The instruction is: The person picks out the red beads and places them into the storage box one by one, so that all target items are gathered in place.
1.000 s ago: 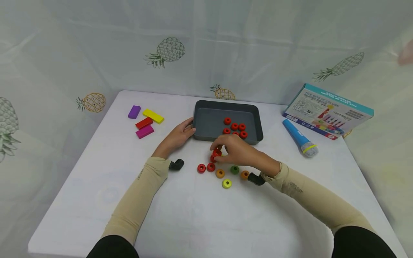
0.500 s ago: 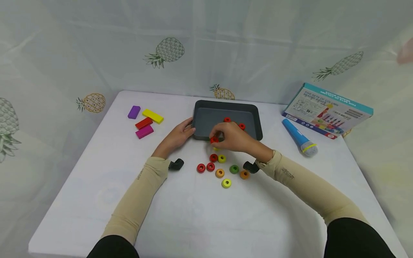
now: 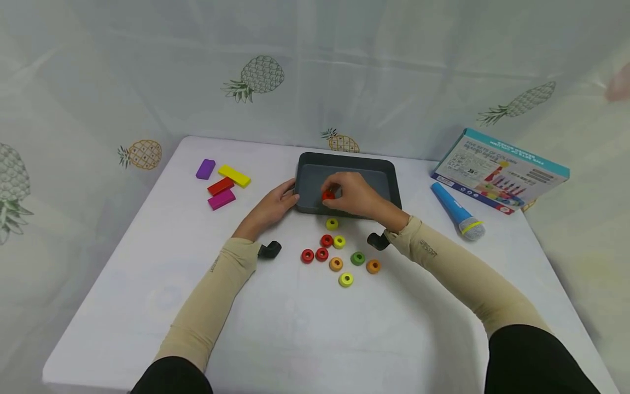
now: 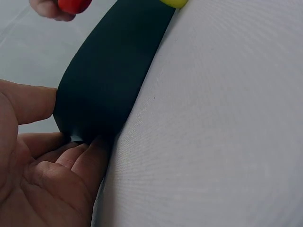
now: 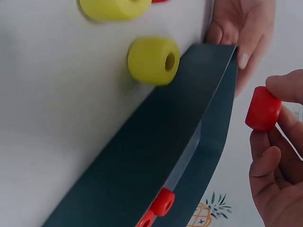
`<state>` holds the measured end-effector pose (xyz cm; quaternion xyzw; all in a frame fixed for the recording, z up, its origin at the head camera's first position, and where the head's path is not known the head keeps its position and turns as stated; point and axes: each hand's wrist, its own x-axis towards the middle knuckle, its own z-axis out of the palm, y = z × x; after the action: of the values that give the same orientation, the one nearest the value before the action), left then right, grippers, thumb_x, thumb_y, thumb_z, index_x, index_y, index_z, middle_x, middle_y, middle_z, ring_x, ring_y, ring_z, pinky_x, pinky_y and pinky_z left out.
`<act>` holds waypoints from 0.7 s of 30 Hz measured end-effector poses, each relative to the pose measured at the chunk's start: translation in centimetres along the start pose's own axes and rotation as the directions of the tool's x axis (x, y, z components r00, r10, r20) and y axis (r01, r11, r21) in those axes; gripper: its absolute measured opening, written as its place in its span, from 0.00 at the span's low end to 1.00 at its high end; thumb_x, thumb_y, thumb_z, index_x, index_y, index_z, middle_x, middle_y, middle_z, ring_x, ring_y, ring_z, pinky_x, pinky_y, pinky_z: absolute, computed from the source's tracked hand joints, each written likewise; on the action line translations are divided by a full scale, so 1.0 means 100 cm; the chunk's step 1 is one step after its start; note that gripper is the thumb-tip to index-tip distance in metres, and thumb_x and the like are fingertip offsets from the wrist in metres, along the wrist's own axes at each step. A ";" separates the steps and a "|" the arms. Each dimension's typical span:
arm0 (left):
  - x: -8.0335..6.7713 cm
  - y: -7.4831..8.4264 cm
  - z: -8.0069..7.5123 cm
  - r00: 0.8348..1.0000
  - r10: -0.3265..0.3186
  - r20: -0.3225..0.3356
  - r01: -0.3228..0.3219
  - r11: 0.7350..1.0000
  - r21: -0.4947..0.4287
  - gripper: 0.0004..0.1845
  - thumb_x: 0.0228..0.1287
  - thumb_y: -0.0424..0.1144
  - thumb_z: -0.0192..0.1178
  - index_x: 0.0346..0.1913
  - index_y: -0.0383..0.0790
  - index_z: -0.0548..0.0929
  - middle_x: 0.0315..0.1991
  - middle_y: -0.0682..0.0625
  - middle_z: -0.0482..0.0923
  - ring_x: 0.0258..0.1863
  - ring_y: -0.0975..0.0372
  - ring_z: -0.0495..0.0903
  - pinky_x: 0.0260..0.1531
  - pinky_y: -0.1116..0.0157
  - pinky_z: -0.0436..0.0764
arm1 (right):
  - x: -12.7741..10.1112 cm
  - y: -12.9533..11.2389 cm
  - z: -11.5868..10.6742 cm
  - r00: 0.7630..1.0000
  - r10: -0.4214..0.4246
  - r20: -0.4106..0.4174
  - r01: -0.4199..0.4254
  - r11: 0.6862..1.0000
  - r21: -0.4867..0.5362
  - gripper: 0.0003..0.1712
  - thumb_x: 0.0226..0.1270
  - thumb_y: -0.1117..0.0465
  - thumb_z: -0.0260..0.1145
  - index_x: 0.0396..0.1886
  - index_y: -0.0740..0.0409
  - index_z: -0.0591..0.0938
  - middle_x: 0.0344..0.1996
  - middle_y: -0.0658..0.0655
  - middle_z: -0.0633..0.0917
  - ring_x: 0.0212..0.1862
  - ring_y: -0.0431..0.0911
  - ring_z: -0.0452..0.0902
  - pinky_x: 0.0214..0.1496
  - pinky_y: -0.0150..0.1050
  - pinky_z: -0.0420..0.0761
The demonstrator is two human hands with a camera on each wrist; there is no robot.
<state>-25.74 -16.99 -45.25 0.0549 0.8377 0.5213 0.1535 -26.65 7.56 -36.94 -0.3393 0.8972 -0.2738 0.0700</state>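
Observation:
My right hand (image 3: 360, 195) is over the dark grey tray (image 3: 315, 158), pinching a red bead (image 5: 263, 109) between thumb and fingers. In the right wrist view the bead stands clear of the tray wall, and more red beads (image 5: 163, 202) lie inside. From the head, my hand hides those. My left hand (image 3: 268, 212) grips the tray at its near left corner; the left wrist view has thumb and fingers at the end of the dark wall (image 4: 106, 75). A yellow bead (image 3: 332, 224) lies just outside the tray's near side.
Several loose beads, red (image 3: 307, 256), orange (image 3: 373, 266), green (image 3: 357, 259) and yellow (image 3: 346, 279), lie before the tray. Coloured blocks (image 3: 233, 176) sit at the left. A blue toy microphone (image 3: 455, 208) and a printed box (image 3: 502, 169) stand at the right.
My right hand has lifted the red bead from the group on the table and carried it up and over the tray. My left hand has stayed at the tray corner.

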 end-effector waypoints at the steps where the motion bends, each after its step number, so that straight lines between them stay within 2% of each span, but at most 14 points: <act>1: 0.000 0.000 0.000 1.000 -0.001 0.001 0.001 1.000 -0.001 0.35 0.78 0.51 0.52 0.82 0.56 0.52 0.80 0.50 0.57 0.77 0.57 0.64 0.79 0.53 0.57 | 0.002 0.001 0.000 1.000 0.007 -0.001 -0.007 1.000 0.002 0.16 0.63 0.62 0.74 0.49 0.63 0.86 0.44 0.57 0.88 0.45 0.48 0.82 0.46 0.42 0.83; 12: 0.002 -0.001 -0.001 1.000 -0.010 0.005 0.010 1.000 -0.012 0.36 0.78 0.51 0.52 0.82 0.56 0.52 0.81 0.50 0.56 0.77 0.58 0.63 0.79 0.54 0.57 | 0.021 0.012 -0.001 0.998 0.063 -0.008 -0.063 0.998 0.011 0.21 0.64 0.63 0.73 0.55 0.64 0.83 0.51 0.60 0.86 0.52 0.51 0.81 0.55 0.46 0.83; 21: 0.004 -0.003 -0.001 1.000 -0.016 0.003 0.016 1.000 -0.015 0.36 0.78 0.52 0.53 0.82 0.56 0.52 0.81 0.51 0.56 0.77 0.58 0.63 0.79 0.54 0.57 | 0.029 0.024 0.008 0.993 0.115 0.003 -0.115 0.993 -0.018 0.20 0.64 0.63 0.73 0.55 0.63 0.83 0.50 0.60 0.86 0.51 0.51 0.82 0.56 0.46 0.83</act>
<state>-26.13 -17.07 -45.60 0.0479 0.8338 0.5263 0.1593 -29.97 6.86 -38.76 -0.2882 0.9175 -0.2608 0.0843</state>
